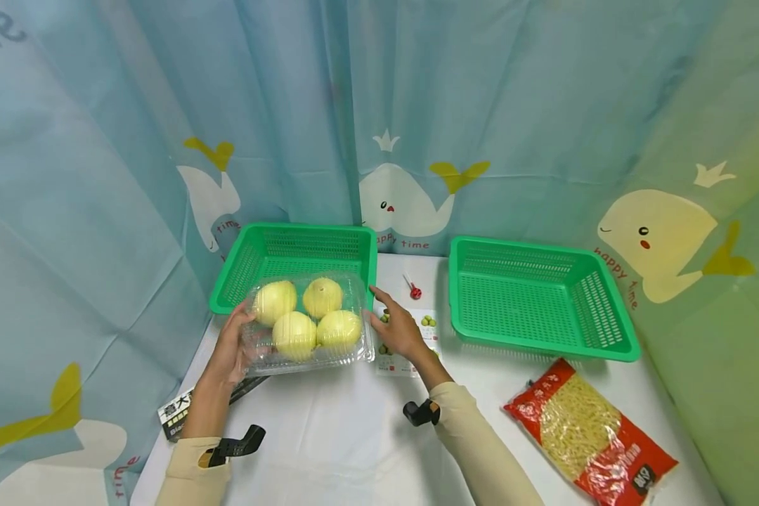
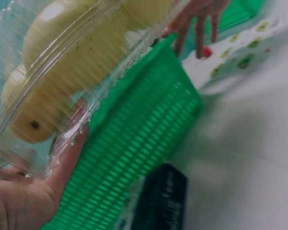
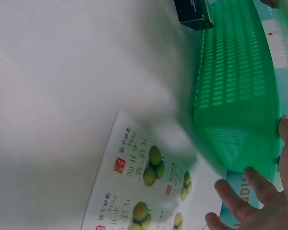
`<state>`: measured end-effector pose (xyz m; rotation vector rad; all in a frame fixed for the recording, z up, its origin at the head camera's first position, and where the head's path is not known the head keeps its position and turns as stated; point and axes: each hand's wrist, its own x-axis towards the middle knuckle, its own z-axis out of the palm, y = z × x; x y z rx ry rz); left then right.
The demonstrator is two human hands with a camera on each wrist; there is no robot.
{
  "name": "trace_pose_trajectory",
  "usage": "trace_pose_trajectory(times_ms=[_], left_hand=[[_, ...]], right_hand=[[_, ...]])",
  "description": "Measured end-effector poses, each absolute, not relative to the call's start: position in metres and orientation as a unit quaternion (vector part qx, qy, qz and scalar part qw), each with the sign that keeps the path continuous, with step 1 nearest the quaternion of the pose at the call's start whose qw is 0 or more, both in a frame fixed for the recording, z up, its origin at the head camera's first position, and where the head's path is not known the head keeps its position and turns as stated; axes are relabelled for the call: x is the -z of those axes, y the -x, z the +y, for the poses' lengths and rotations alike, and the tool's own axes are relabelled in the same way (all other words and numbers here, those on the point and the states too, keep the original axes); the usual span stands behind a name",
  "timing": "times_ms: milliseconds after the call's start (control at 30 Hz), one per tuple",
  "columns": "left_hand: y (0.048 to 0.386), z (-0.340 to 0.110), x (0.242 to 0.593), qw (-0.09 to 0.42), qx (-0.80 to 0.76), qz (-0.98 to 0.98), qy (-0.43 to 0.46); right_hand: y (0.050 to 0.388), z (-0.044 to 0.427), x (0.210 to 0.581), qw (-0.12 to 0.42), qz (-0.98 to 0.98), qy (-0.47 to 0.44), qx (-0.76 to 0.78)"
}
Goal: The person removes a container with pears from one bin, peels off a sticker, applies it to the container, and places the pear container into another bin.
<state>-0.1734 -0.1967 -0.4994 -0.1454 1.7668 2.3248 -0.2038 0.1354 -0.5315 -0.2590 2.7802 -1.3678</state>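
Observation:
My left hand (image 1: 230, 348) grips the left end of a clear plastic clamshell box (image 1: 310, 320) with several round pale-yellow fruits inside, pears by their look. The box is held tilted over the front part of the left green basket (image 1: 373, 263). In the left wrist view, the thumb lies along the side of the box (image 2: 67, 115). My right hand (image 1: 403, 332) is by that basket's right front corner, fingers spread and nothing held. From the right wrist view, its fingers are close to the basket rim (image 3: 277, 115); contact is unclear.
To the right stands a second green basket (image 1: 519, 299), with a red bag of yellow noodle-like food (image 1: 585, 429) before it. A red lollipop (image 1: 414, 291) and a fruit-printed sheet (image 1: 395, 364) lie between the baskets. A dark box (image 1: 247, 388) is partly behind my left arm.

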Motion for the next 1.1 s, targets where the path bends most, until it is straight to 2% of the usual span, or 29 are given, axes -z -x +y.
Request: trace_pose_trajectory(times_ms=[333,600,967,1100], left_hand=[[0.148,-0.189,0.520,0.141,-0.789,0.597,0.030],[0.130,-0.184,0.539,0.166,-0.778,0.605,0.031],[0.115,-0.148,0.585,0.245,-0.761,0.599,0.035],[0.113,-0.135,0.592,0.252,-0.759,0.599,0.034]], right_hand=[[0.209,0.147,0.530,0.051,0.881,0.104,0.459],[0.206,0.166,0.533,0.041,0.873,0.090,0.477],[0.197,0.199,0.551,0.031,0.883,0.062,0.465],[0.191,0.208,0.555,0.031,0.892,0.051,0.448]])
